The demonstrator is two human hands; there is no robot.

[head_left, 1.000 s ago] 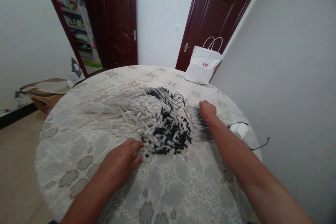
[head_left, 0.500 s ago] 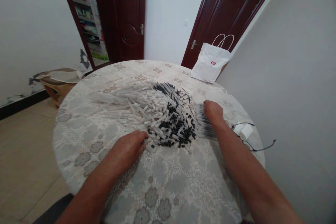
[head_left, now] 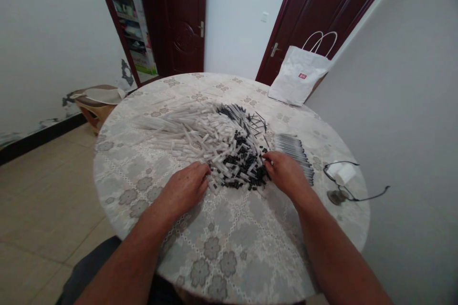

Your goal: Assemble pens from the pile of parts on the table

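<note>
My left hand (head_left: 189, 182) rests at the near left edge of a heap of pen parts, fingers curled together beside short whitish caps (head_left: 214, 185); whatever they hold is hidden. At the heap's right side, my right hand (head_left: 284, 170) has its thumb and fingers pinched close to small black plugs (head_left: 246, 162). I cannot make out what is between them. Long translucent tubes (head_left: 168, 126) spread to the left, and thin dark refills (head_left: 236, 115) lie at the back. Past my right hand, a row of dark-filled pens (head_left: 293, 147) lies side by side.
A patterned cloth (head_left: 211, 228) covers the round table. Toward the right edge lie eyeglasses (head_left: 352, 198), a white block-like item (head_left: 345, 174) and a small round dark object (head_left: 336, 196). A white paper bag (head_left: 300, 76) stands at the back right. Near the left wall is a brown stool (head_left: 95, 109).
My right hand has come from the row of pens leftward and nearer to the black plugs. My left hand has stayed by the heap's near left edge. The camera view has shifted slightly.
</note>
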